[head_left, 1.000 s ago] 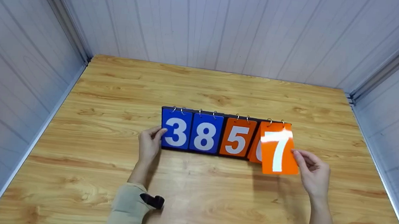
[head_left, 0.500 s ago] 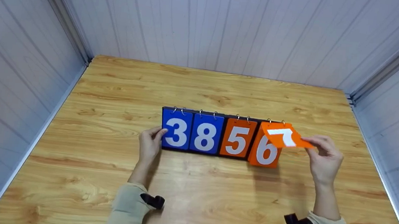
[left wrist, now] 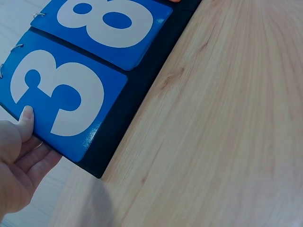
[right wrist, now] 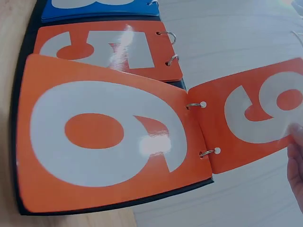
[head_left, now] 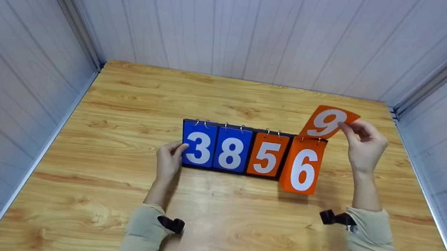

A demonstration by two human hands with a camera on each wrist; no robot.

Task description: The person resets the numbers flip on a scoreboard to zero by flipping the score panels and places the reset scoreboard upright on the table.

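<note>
A flip scoreboard with a black backing (left wrist: 127,104) shows a blue 3 card (head_left: 198,145), a blue 8 card (head_left: 231,149) and an orange 5 card (head_left: 267,154). At its right end hangs an orange 6 card (head_left: 304,168). My left hand (head_left: 168,161) grips the board's left edge, thumb on the blue 3 card and fingers partly hidden behind. Above the rings, my right hand (head_left: 367,147) pinches a raised orange card (head_left: 326,123) by its outer edge. That card's face toward the head view reads 9.
The board stands on a wood-grain table (head_left: 215,215). Pale panelled walls enclose the back (head_left: 233,28) and both sides. Metal rings (right wrist: 208,152) join the raised card to the stack.
My right hand has lifted the orange 7 card up and over the rings, so its 9 back shows and the 6 beneath is uncovered. My left hand stays at the board's edge.
</note>
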